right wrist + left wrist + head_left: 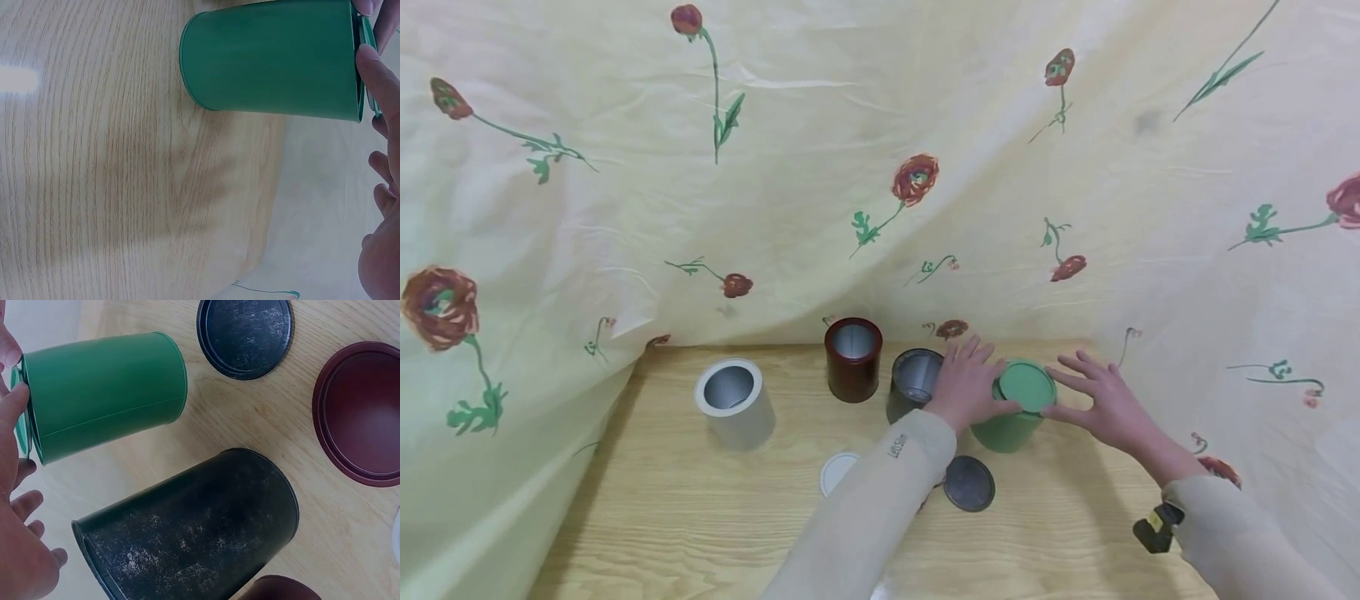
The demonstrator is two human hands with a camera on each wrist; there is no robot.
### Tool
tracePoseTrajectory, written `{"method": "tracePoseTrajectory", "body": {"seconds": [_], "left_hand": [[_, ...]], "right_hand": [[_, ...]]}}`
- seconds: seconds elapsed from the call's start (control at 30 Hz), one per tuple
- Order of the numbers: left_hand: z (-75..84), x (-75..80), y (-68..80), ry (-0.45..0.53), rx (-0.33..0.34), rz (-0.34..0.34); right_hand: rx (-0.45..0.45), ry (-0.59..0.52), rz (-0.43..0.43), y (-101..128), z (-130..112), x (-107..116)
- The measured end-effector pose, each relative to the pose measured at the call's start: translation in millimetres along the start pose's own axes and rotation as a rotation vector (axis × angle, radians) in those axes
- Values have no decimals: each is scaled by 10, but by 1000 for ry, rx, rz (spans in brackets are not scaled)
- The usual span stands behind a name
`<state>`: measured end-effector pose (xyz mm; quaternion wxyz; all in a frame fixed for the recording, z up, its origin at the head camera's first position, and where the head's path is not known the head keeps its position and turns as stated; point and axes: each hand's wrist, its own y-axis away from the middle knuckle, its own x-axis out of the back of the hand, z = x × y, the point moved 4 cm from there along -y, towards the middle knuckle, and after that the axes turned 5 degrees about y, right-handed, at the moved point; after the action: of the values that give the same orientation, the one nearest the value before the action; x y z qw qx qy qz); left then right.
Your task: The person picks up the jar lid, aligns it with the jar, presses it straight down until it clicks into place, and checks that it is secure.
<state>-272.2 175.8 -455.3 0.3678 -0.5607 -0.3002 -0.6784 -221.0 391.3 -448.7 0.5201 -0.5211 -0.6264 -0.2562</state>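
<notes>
Four tins stand in a row on the bench (647, 517); three loose lids lie in front of them

Light wooden table (700, 517) across the lower half of the head view. Standing on it: white can (735, 402) at left of centre, dark red can (853, 359) near the middle, dark grey can (913, 385) just right of that, green can (1011, 412) further right. Lying flat nearer the bottom edge: white lid (837, 472), dark grey lid (969, 482). Dark red lid (362, 412) flat at the right edge of the left wrist view.
</notes>
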Motion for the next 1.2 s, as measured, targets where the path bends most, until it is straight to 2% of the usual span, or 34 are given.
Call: {"method": "tracePoseTrajectory", "body": {"seconds": [0.13, 0.33, 0.53, 0.9, 1.07, 1.2], "left_hand": [[-23, -28, -2, -2, 1, -9], [-31, -80, -22, -17, 8, -36], [1, -75, -13, -58, 14, -63], [-3, -13, 72, -111, 9, -78], [6, 32, 115, -138, -3, -61], [-1, 47, 109, -123, -14, -58]], "right_hand": [[-3, 0, -18, -19, -8, -10], [-37, -25, -88, -18, -35, -8], [-44, -34, -114, -23, -25, -8], [-34, 97, -137, -56, -66, -15], [-30, 125, -133, -63, -75, -25], [-13, 130, -111, -81, -85, -24]]}}
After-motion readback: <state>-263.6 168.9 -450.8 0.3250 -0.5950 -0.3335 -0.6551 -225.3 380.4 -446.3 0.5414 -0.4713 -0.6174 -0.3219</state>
